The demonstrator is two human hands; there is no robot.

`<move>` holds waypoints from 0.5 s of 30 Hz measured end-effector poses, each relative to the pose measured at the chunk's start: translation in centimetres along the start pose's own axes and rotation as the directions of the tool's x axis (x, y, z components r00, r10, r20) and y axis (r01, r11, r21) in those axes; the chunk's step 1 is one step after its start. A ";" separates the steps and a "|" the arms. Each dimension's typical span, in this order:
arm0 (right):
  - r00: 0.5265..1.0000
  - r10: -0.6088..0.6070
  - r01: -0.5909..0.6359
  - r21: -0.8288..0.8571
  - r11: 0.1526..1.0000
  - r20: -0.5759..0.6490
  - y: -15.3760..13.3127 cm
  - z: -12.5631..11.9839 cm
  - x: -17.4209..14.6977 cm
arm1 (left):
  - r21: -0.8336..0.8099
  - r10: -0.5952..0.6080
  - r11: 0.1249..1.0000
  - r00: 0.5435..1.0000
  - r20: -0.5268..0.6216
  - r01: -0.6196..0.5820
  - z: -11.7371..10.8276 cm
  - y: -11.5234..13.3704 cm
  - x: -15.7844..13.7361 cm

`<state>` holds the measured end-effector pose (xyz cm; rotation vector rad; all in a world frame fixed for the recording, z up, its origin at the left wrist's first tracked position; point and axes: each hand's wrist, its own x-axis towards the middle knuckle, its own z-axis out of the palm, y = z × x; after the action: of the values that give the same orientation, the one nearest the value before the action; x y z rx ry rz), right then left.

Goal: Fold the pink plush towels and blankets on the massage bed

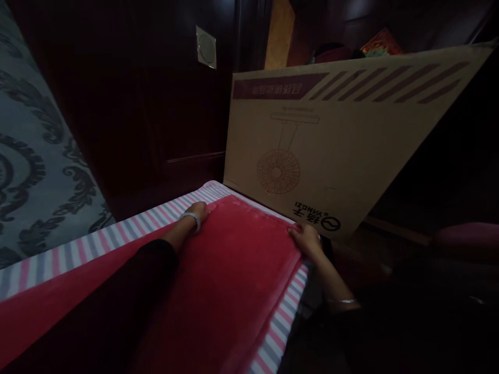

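A red, plush-looking cloth (237,270) lies spread along a narrow board with a pink, grey and white striped cover (128,231). My left hand (199,211), a bracelet at its wrist, is closed on the cloth's far left corner. At the far right corner, my right hand (306,239) pinches the edge, thumb on top and the other fingers partly hidden below. Between the hands the far edge runs fairly straight. Along the right side the cloth shows a doubled, folded edge.
A large cardboard box (343,140) printed with a fan drawing stands just beyond the board's far end. Dark red wood panelling (175,93) with a wall plate (206,48) rises behind. Patterned wallpaper (39,145) covers the left. The right side is very dark.
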<state>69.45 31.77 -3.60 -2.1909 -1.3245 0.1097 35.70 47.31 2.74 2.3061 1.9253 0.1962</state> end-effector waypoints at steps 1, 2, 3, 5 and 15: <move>1.000 -0.004 0.005 0.027 1.000 -0.031 -0.1 -0.3 0.4 | -0.002 -0.005 1.000 0.999 -0.032 0.005 -0.3 0.5 0.2; 0.998 -0.004 0.006 0.047 0.999 -0.057 -0.3 -0.7 0.8 | -0.006 -0.009 1.000 0.998 -0.067 0.009 -0.8 1.0 0.5; 0.997 0.003 0.002 0.058 0.998 -0.079 -0.5 -1.2 1.4 | -0.010 -0.009 1.000 0.995 -0.103 0.008 -1.5 1.5 0.8; 0.991 0.031 -0.023 0.057 0.998 -0.127 -1.0 -2.0 2.4 | -0.023 -0.003 1.000 0.985 -0.170 -0.001 -2.6 2.4 1.5; 0.987 0.153 -0.157 -0.093 0.983 -0.055 -0.7 1.3 2.1 | -0.099 -0.078 0.993 0.994 -0.072 0.070 2.0 1.9 3.9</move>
<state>69.51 34.33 -3.89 -2.3626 -1.1542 0.0535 38.58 50.83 1.22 2.1921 1.9864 0.3655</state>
